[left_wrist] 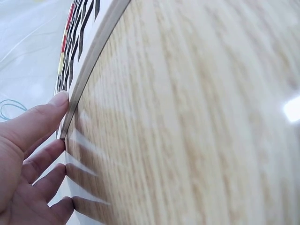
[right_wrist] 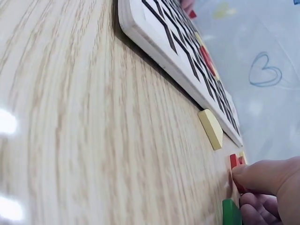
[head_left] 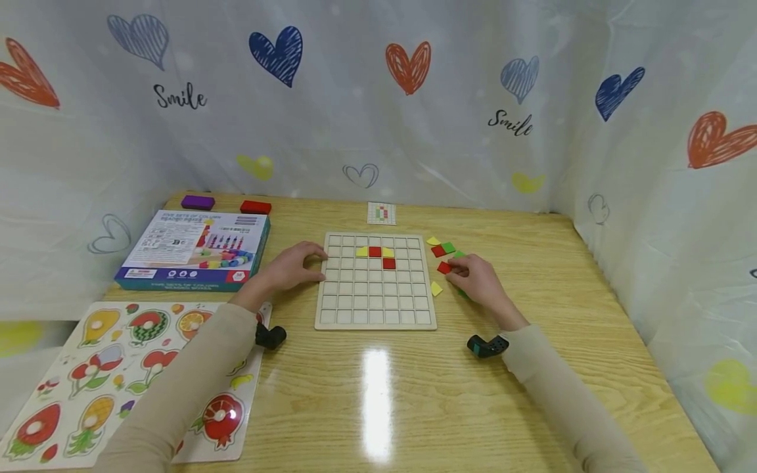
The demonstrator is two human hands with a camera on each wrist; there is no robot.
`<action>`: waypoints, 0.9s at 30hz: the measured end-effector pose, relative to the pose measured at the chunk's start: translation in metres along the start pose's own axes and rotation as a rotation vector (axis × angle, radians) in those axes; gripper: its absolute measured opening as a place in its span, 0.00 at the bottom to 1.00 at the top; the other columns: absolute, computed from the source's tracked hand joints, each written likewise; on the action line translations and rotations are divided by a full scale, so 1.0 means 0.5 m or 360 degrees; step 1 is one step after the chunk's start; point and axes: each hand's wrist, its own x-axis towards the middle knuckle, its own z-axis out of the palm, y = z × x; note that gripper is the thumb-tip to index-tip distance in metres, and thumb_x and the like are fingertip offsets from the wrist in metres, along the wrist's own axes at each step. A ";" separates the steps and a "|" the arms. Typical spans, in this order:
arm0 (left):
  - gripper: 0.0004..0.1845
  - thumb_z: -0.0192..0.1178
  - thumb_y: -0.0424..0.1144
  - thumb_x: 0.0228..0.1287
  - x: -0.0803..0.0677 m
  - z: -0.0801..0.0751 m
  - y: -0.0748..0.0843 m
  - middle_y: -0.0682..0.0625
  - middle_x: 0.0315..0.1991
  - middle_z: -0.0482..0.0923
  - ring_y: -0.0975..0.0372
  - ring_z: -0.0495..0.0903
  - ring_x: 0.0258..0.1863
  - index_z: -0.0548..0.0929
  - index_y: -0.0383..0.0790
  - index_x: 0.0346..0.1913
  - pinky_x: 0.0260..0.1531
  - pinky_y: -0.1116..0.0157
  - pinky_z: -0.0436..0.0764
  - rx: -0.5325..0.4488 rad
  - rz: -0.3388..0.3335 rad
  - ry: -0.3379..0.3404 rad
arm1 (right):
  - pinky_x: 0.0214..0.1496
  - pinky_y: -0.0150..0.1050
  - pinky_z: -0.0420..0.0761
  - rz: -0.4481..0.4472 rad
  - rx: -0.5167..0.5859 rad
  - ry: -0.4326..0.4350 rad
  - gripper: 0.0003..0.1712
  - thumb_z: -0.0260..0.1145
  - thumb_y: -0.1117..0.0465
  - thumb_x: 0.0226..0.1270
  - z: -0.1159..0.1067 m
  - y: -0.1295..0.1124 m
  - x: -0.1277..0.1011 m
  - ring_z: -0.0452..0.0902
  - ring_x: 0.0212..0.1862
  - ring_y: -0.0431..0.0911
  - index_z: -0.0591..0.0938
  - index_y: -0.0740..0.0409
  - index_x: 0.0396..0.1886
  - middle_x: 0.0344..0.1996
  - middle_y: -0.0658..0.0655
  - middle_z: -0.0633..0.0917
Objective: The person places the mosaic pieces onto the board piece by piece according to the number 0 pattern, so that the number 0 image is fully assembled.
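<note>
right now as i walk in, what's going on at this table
A person's right grip pinches a red tile just right of a gridded board, while the left grip touches the board's left edge. Two yellow tiles and two other red tiles sit on the board. More loose tiles lie around the right grip, and a small patterned card lies beyond the board.

Fingers (right_wrist: 262, 176) pinching red tile (right_wrist: 234, 162), yellow piece (right_wrist: 211, 129) beside grid board (right_wrist: 174, 65)
</note>
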 end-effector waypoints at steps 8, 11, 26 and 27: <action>0.23 0.66 0.40 0.64 0.000 0.001 0.002 0.39 0.68 0.66 0.47 0.58 0.71 0.77 0.36 0.60 0.71 0.47 0.55 -0.0015 -0.0014 -0.0002 | 0.45 0.48 0.79 -0.0025 -0.0053 0.0062 0.18 0.67 0.63 0.67 0.009 -0.002 0.003 0.78 0.42 0.54 0.82 0.69 0.53 0.41 0.64 0.81; 0.23 0.66 0.39 0.64 -0.001 0.000 0.003 0.40 0.67 0.66 0.47 0.58 0.71 0.77 0.36 0.59 0.71 0.48 0.55 -0.0025 -0.0022 -0.0003 | 0.45 0.49 0.79 -0.0025 -0.0062 0.0065 0.17 0.66 0.64 0.67 0.009 -0.003 0.004 0.78 0.43 0.54 0.82 0.69 0.53 0.42 0.64 0.81; 0.23 0.66 0.40 0.64 0.000 -0.001 0.005 0.39 0.68 0.65 0.46 0.58 0.71 0.77 0.36 0.59 0.71 0.47 0.55 -0.0006 -0.0010 0.0005 | 0.53 0.50 0.79 0.0013 0.0136 0.0091 0.19 0.66 0.61 0.68 0.011 -0.034 0.009 0.79 0.50 0.57 0.81 0.66 0.56 0.48 0.67 0.79; 0.23 0.66 0.40 0.64 -0.001 -0.002 0.005 0.39 0.68 0.66 0.47 0.58 0.71 0.77 0.36 0.59 0.71 0.47 0.55 -0.0007 -0.0009 0.0005 | 0.53 0.50 0.79 0.0021 0.0175 0.0082 0.20 0.66 0.61 0.68 0.012 -0.041 0.008 0.79 0.51 0.57 0.81 0.66 0.56 0.49 0.66 0.78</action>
